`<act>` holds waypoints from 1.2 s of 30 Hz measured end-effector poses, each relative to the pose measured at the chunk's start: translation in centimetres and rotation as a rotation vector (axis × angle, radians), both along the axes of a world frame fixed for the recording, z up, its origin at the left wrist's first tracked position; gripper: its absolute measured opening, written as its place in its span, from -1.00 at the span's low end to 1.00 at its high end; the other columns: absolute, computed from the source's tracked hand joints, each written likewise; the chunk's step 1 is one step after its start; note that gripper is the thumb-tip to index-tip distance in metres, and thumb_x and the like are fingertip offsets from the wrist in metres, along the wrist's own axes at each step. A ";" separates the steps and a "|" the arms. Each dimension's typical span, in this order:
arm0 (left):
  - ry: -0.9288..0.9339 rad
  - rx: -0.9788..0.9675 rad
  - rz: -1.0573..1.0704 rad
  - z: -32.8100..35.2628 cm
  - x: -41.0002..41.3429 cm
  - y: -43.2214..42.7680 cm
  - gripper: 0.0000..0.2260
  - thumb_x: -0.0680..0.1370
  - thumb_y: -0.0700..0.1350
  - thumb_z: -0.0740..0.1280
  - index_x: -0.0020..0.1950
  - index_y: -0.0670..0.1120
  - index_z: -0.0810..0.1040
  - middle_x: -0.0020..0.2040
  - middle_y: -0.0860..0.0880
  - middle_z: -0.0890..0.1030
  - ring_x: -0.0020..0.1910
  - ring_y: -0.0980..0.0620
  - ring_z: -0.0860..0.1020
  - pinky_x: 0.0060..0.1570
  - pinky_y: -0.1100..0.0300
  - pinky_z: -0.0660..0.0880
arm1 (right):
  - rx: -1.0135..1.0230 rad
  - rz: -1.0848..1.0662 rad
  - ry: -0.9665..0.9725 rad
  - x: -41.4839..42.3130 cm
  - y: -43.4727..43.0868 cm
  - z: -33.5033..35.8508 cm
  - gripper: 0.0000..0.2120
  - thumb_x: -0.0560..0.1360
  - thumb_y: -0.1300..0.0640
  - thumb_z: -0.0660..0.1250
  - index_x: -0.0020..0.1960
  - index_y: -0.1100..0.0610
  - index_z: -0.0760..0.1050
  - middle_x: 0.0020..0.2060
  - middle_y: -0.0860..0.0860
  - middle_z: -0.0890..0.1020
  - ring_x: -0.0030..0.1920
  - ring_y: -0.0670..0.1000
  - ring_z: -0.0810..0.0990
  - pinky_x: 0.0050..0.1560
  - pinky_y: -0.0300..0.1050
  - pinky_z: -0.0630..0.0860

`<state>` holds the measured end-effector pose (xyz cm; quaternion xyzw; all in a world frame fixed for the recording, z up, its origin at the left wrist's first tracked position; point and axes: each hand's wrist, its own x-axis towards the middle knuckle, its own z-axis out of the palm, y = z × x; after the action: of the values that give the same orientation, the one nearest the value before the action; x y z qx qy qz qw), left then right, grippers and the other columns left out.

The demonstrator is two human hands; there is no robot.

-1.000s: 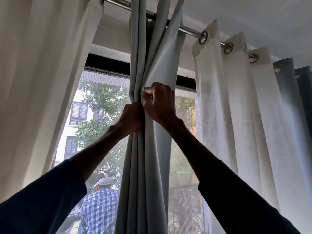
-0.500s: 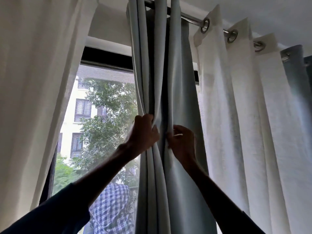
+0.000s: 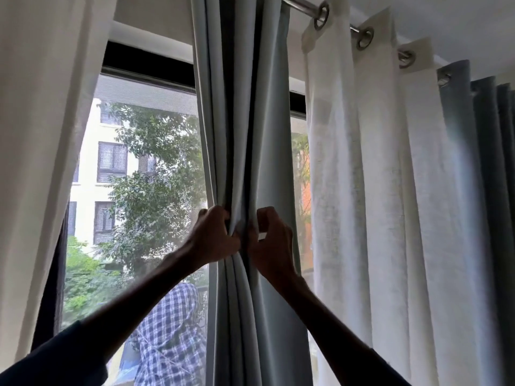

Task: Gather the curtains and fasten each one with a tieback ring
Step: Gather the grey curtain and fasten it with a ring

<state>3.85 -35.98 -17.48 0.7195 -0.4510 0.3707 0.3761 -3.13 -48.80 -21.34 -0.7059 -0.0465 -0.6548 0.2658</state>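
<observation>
A pale grey-blue curtain (image 3: 242, 135) hangs in gathered folds from the metal rod (image 3: 301, 4) in front of the window. My left hand (image 3: 214, 240) grips the left folds of this curtain at mid height, fingers curled into the fabric. My right hand (image 3: 271, 240) pinches the fold beside it, thumb and fingers bent on the cloth. The two hands nearly touch. No tieback ring shows in this view.
A white sheer curtain (image 3: 362, 190) hangs to the right on grommets, with a darker blue-grey curtain (image 3: 487, 190) beyond it. Another white curtain (image 3: 39, 162) fills the left. Through the window (image 3: 145, 176) I see trees, a building and a checked cloth (image 3: 170, 338) outside.
Both hands have slid down the grey-blue curtain from higher up. The right hand went from gripping the whole bundle to pinching one fold beside the left hand, and the folds spread wider.
</observation>
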 end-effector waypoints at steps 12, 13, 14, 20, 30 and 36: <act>0.137 0.063 -0.048 -4.6 0.1 -0.7 -0.77 0.38 -0.03 0.49 -0.25 -0.18 0.57 -0.39 -0.05 0.56 -0.49 0.11 0.42 -0.60 0.26 0.33 | -0.091 0.027 0.094 -2.1 1.1 -3.8 -0.83 0.40 0.36 0.47 -0.03 0.23 0.58 -0.23 -0.02 0.70 -0.24 -0.11 0.68 -0.20 -0.11 0.62; 0.142 0.057 -0.045 -5.4 0.1 -0.8 -0.77 0.37 -0.04 0.49 -0.25 -0.19 0.57 -0.39 -0.06 0.56 -0.48 0.09 0.44 -0.60 0.28 0.32 | -0.082 0.016 0.108 -2.3 1.0 -4.1 -0.84 0.41 0.33 0.48 -0.04 0.21 0.59 -0.23 -0.03 0.70 -0.23 -0.11 0.68 -0.19 -0.09 0.62; 0.141 0.048 -0.040 -6.3 0.0 -0.9 -0.77 0.37 -0.04 0.49 -0.27 -0.19 0.57 -0.40 -0.05 0.55 -0.47 0.06 0.46 -0.60 0.32 0.30 | -0.071 0.006 0.123 -2.4 0.9 -4.4 -0.86 0.42 0.31 0.50 -0.04 0.21 0.60 -0.23 -0.03 0.70 -0.23 -0.10 0.68 -0.18 -0.07 0.62; 0.183 0.091 -0.016 -11.5 -0.7 -1.0 -0.81 0.37 -0.07 0.41 -0.25 -0.19 0.54 -0.37 -0.07 0.56 -0.38 -0.05 0.54 -0.50 0.13 0.38 | 0.091 -0.076 0.286 -2.8 0.0 -6.8 -0.92 0.43 0.18 0.51 -0.09 0.12 0.65 -0.37 -0.09 0.70 -0.37 -0.18 0.66 -0.21 -0.28 0.58; 0.254 0.154 0.039 -16.8 0.7 -0.2 -0.82 0.38 -0.13 0.43 -0.21 -0.11 0.43 -0.31 0.07 0.35 -0.21 0.02 0.34 -0.42 0.37 0.11 | 0.284 -0.146 0.521 -1.6 -1.6 -12.2 -0.92 0.41 0.32 0.38 -0.12 0.27 0.50 -0.24 0.10 0.66 -0.25 0.13 0.65 -0.27 0.13 0.59; 0.399 0.107 -0.029 -18.1 0.1 0.2 -0.83 0.36 -0.13 0.31 -0.36 -0.19 0.41 -0.43 -0.01 0.41 -0.44 0.07 0.32 -0.55 0.27 0.17 | -0.067 -0.160 0.413 -2.5 2.6 -17.5 -0.94 0.52 0.28 0.39 -0.11 0.26 0.54 -0.24 0.10 0.59 -0.29 0.12 0.58 -0.32 0.06 0.53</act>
<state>3.90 -35.78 -35.58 0.7910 -0.3970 0.1907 0.4247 -5.63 -46.15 -38.83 -0.8350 0.0432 -0.5134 0.1932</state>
